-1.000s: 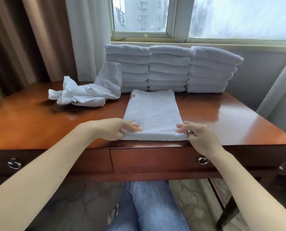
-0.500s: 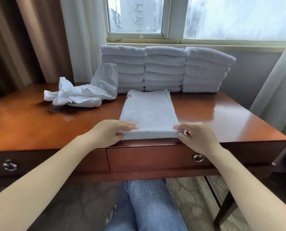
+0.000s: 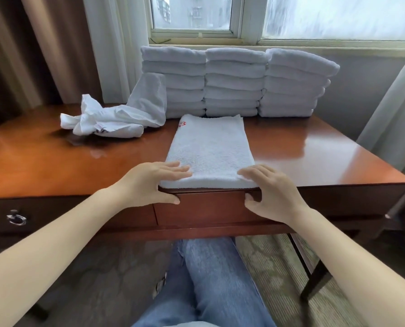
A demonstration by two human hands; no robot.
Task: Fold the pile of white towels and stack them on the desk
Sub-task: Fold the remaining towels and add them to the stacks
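A half-folded white towel (image 3: 208,149) lies flat on the desk (image 3: 55,166), its near edge at the desk's front rim. My left hand (image 3: 149,182) rests with straight fingers on the towel's near left corner, thumb down against the drawer front. My right hand (image 3: 271,192) lies on the near right corner, thumb also below the rim. Three stacks of folded towels (image 3: 234,81) stand at the back under the window. Crumpled unfolded towels (image 3: 112,119) lie at the back left, one leaning on the left stack.
Curtains hang at the left (image 3: 43,48) and right (image 3: 395,109) of the desk. The desk's right edge (image 3: 385,161) falls off near the right curtain. A drawer with a ring handle (image 3: 16,218) is at the front left. My legs in jeans (image 3: 211,279) are under the desk.
Both hands have gone from pinching the towel's near corners to lying flatter on top, with the thumbs dropped over the desk edge. The towel has stayed in place.
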